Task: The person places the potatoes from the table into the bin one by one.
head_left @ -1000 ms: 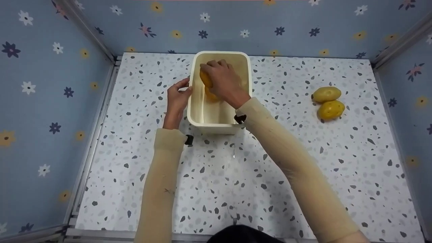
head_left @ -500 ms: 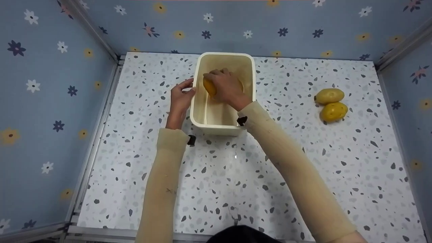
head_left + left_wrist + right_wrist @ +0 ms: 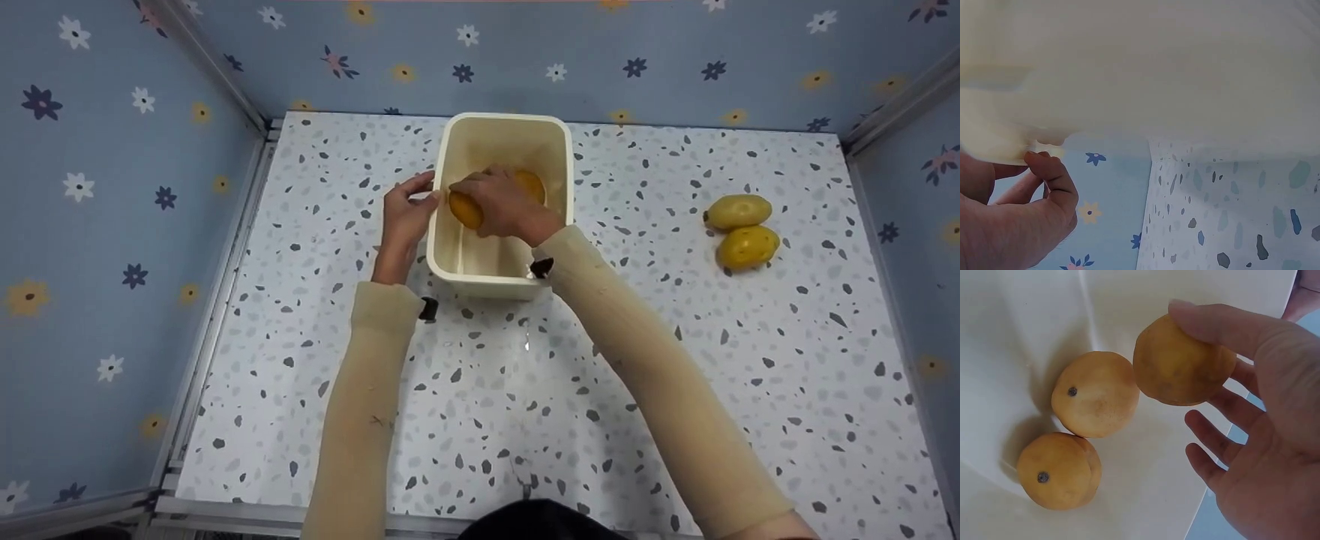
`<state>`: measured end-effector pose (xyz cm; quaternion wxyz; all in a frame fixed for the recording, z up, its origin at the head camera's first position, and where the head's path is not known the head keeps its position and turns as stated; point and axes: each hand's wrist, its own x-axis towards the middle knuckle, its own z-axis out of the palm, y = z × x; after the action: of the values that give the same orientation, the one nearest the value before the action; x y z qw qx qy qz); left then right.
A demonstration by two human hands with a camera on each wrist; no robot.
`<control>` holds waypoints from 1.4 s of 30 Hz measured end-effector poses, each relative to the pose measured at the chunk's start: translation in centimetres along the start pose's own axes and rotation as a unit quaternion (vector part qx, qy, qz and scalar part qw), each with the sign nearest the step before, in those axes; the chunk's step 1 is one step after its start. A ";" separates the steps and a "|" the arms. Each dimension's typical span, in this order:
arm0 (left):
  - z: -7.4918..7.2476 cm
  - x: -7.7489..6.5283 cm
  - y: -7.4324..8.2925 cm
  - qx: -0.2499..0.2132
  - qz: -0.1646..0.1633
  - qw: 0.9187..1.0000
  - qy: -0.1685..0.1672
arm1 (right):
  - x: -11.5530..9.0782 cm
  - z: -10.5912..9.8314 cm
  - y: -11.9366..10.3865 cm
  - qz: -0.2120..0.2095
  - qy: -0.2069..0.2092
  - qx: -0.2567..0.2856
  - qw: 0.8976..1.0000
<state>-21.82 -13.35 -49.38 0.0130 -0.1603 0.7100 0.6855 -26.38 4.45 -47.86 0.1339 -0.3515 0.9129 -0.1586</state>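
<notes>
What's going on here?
A person's right hand holds a yellow fruit inside a cream bin, where a second fruit and third fruit lie. Their left hand touches the bin's left side. Two loose fruits sit together on the table, right of the bin.

Tabletop (image 3: 787, 322): white, terrazzo-type print w/ dark + light grey chips all over; small glare spot (image 3: 526, 341) nr the middle. Back wall (image 3: 525, 45): blue w/ flowers (image 3: 556, 72) in white, yellow, navy, + some pinkish sprigs. Same pattern on L wall (image 3: 90, 225) & R wall (image 3: 930, 247). Grey corner posts, L one (image 3: 217, 67) and R one (image 3: 904, 109), slant up from back ends of table. Metal rail (image 3: 222, 292) along L edge, another rail, light grey (image 3: 247, 509), along front edge. L wrist view: bit of flowered wall + speckled top, side by side
</notes>
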 end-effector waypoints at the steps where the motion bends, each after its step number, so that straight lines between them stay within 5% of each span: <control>1: 0.0 0.0 0.0 -0.001 0.001 1.000 0.000 | 0.0 0.0 0.0 0.002 -0.003 -0.001 1.000; 11: 0.0 -0.2 -0.1 -0.006 0.031 1.000 -0.003 | -0.2 0.3 0.0 -0.003 -0.028 -0.002 1.000; 42: 0.1 -0.5 0.0 0.002 0.030 1.000 0.003 | 0.0 0.7 0.1 0.003 -0.067 -0.021 0.998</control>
<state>-21.42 -13.11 -49.31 -0.0091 -0.1407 0.7158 0.6839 -26.22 4.39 -48.57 0.1876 -0.3616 0.9059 -0.1155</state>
